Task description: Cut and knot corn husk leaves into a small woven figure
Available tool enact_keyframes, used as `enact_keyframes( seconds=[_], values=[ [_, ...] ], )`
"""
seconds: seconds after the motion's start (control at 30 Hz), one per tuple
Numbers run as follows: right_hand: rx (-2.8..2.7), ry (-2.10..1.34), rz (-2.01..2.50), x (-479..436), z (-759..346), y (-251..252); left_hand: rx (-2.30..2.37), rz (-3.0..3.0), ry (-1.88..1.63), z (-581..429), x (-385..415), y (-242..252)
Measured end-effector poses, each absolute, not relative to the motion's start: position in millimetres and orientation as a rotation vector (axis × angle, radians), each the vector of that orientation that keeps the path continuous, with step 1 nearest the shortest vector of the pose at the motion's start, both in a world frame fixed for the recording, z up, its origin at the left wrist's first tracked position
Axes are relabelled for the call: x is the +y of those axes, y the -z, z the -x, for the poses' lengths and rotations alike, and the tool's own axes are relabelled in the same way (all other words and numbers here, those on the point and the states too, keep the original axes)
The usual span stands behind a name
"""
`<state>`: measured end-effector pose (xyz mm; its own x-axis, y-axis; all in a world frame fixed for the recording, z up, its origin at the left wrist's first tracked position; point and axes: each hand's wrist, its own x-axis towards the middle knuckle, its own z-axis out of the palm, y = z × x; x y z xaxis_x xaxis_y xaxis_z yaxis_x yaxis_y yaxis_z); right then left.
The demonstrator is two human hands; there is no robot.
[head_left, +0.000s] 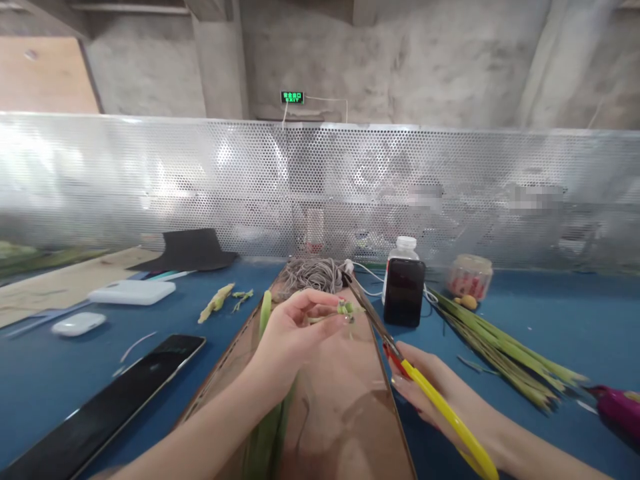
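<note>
My left hand (295, 330) is closed over a brown board (345, 393), pinching a small green plant piece (345, 307) between thumb and fingers. Part of that piece is hidden by the fingers. On the right, my right hand (430, 383) is wrapped around a pair of scissors (440, 403) with yellow and red handles. Their dark blades point up and away, a little right of the plant piece. Below my left forearm, long green leaves (267, 433) lie on the board. A heap of grey cord (315, 275) sits at the board's far end.
A phone (405, 292) leans against a white bottle (406, 247), near a jar (470, 277). Green stalks (505, 347) lie on the right of the blue table (575, 320). At left are a dark flat device (120, 393), a white case (133, 291) and plant scraps (216, 303).
</note>
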<state>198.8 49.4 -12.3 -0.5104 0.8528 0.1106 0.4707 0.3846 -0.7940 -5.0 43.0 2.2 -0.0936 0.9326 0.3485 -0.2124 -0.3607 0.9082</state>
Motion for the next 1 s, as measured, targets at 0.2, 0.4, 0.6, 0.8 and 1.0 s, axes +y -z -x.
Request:
enact_keyframes(
  seconds=[0.2,0.4,0.6,0.8,1.0],
  values=[
    [-2.156,-0.973,1.136,51.9,-199.1,14.4,0.882,-1.251,-1.626,4.6,41.4,-2.7],
    [-2.171,-0.970,1.084,52.8,-199.9,16.2,0.892,-1.259,-1.627,5.1,43.5,-2.6],
    [-2.150,-0.958,1.065,53.3,-199.8,16.5,0.881,-1.285,-1.591,5.4,43.0,-1.8],
    [-2.193,-0.995,1.086,55.6,-200.3,13.7,0.879,-1.275,-1.573,4.9,41.9,-2.6],
    [-2.174,-0.972,1.107,54.8,-200.6,14.6,0.881,-1.272,-1.556,4.3,41.9,-0.9]
  ],
)
